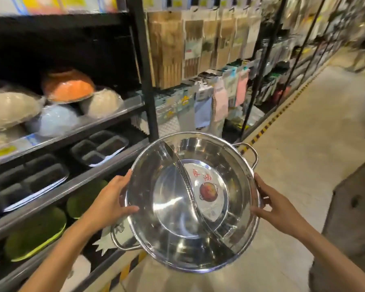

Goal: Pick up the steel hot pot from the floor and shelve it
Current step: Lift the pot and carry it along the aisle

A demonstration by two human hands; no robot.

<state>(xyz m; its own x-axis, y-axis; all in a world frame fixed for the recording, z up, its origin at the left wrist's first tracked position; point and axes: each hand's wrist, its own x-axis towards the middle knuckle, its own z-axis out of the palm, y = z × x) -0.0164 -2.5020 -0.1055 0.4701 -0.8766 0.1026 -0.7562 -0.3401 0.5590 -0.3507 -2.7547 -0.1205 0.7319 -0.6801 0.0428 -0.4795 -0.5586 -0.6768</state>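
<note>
The steel hot pot (173, 209) is round and shiny, with a curved divider across its middle and a paper label with red print in its right half. It has a loop handle at the upper right and another at the lower left. I hold it in the air in front of me, above the aisle floor. My left hand (111, 200) grips its left rim, thumb inside the bowl. On the right rim, my right hand (276, 204) holds it with the fingers wrapped around the edge. The pot hangs just to the right of the black shelf unit (93, 175).
The shelves at left carry wrapped bowls (67, 87), dark divided trays (99, 147) and green trays (36, 232). Farther along hang wooden boards and cloths (219, 100). A beige floor aisle (303, 133) with a yellow-black stripe runs to the right. A grey block (354, 207) stands at right.
</note>
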